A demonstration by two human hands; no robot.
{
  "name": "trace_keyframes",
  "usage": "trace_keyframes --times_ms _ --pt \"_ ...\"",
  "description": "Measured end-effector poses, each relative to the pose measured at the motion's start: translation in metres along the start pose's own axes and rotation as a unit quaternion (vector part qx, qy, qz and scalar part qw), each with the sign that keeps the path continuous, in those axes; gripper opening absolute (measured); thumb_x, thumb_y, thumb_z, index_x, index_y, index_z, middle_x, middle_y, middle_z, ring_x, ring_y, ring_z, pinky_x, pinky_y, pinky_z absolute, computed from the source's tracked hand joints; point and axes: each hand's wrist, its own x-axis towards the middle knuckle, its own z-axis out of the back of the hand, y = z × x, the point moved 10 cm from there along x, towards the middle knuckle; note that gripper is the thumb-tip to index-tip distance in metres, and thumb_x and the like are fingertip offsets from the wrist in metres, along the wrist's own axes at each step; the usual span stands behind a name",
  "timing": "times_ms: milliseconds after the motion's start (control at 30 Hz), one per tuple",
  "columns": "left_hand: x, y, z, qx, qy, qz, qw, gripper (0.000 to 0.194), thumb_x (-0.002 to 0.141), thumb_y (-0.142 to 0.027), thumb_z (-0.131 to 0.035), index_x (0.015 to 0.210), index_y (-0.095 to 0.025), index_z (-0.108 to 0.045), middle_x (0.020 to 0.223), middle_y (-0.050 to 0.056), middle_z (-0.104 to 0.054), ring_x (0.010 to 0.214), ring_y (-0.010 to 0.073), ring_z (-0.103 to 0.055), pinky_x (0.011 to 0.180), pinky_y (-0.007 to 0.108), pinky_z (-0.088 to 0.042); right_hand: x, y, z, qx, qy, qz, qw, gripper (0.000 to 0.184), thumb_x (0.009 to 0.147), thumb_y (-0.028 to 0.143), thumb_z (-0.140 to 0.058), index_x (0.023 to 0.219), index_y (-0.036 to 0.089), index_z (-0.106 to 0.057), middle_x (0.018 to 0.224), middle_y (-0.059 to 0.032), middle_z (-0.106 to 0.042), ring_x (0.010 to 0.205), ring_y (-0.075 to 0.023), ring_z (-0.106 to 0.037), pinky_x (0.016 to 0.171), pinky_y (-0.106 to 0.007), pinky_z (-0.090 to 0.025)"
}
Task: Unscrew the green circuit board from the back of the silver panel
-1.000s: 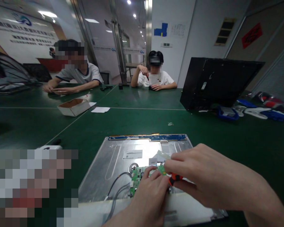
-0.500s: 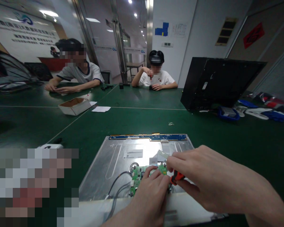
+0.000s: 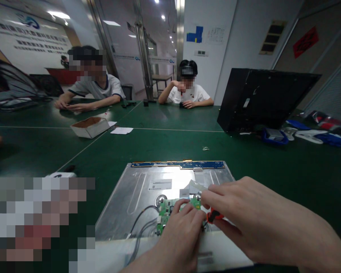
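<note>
A flat metal display panel (image 3: 136,189) lies on the table before me, with a blue strip board (image 3: 159,165) along its far edge. My left hand (image 3: 182,231) is over a green circuit board (image 3: 165,210), its fingers curled down onto it and holding it against the panel. My right hand (image 3: 241,212) grips a red and black screwdriver (image 3: 214,215) at the board's right side; the tool's tip is mostly hidden by my hands. Grey and black cables (image 3: 140,237) run from the board's left edge. A clear film piece (image 3: 197,185) sticks up near my right fingertips.
A black monitor housing (image 3: 261,98) stands at the back right, with gloves (image 3: 321,136) and a blue tray (image 3: 274,135) beside it. An open white box (image 3: 91,127) and paper (image 3: 121,131) lie left. Two people sit across the green table (image 3: 159,146).
My right hand and the screwdriver have shifted very slightly to the right. My left hand stays on the circuit board.
</note>
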Motion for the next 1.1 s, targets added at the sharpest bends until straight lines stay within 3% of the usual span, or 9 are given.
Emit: trace_keyframes --times_ms 267,500,700,933,1100 --pt "-0.0015 0.0039 -0.0051 0.016 0.007 0.006 1.0 0.038 0.063 -0.011 -0.055 0.099 -0.021 -0.049 0.096 0.007 -0.065 0.092 0.029 -0.057 0.096 0.049 -0.033 0.0037 -0.0089 -0.0018 -0.027 0.001 -0.029 0.999 0.003 0.09 0.023 -0.054 0.093 0.024 -0.054 0.076 0.0022 -0.063 0.058 -0.0149 -0.051 0.05 -0.028 -0.026" --pt "-0.0002 -0.001 0.0004 -0.01 -0.001 0.0 1.0 0.043 0.065 -0.01 -0.055 0.105 -0.021 -0.046 0.105 0.008 -0.064 0.101 0.0298 -0.055 0.098 0.048 -0.031 0.0008 -0.0005 0.0019 -0.003 0.002 0.001 1.0 0.015 0.081 0.013 -0.058 0.088 0.024 -0.05 0.083 0.003 -0.063 0.064 -0.0154 -0.052 0.052 -0.028 -0.028" --pt "-0.0011 0.0039 -0.0048 0.001 0.007 0.009 1.0 0.038 0.064 -0.009 -0.056 0.099 -0.021 -0.048 0.098 0.007 -0.064 0.094 0.0291 -0.056 0.098 0.049 -0.031 0.0019 -0.0096 -0.0021 -0.027 -0.003 -0.034 0.999 0.005 0.09 0.023 -0.054 0.094 0.026 -0.053 0.078 0.0028 -0.063 0.06 -0.016 -0.053 0.051 -0.028 -0.026" --pt "-0.0005 0.0013 -0.0021 -0.004 0.008 0.006 1.0 0.042 0.066 -0.011 -0.056 0.106 -0.021 -0.047 0.105 0.008 -0.063 0.1 0.0296 -0.055 0.1 0.049 -0.03 0.001 -0.0001 0.0004 -0.003 0.006 -0.006 1.0 0.015 0.081 0.015 -0.06 0.089 0.023 -0.051 0.084 0.0018 -0.062 0.066 -0.0156 -0.054 0.053 -0.03 -0.029" --pt "-0.0014 0.0021 -0.0026 0.002 0.005 0.005 1.0 0.039 0.066 -0.011 -0.056 0.103 -0.021 -0.048 0.102 0.007 -0.064 0.098 0.0288 -0.056 0.099 0.049 -0.031 0.0041 -0.0088 -0.0016 -0.011 0.001 -0.029 1.0 0.01 0.088 0.019 -0.056 0.094 0.026 -0.053 0.081 0.0032 -0.063 0.062 -0.0149 -0.053 0.051 -0.028 -0.027"
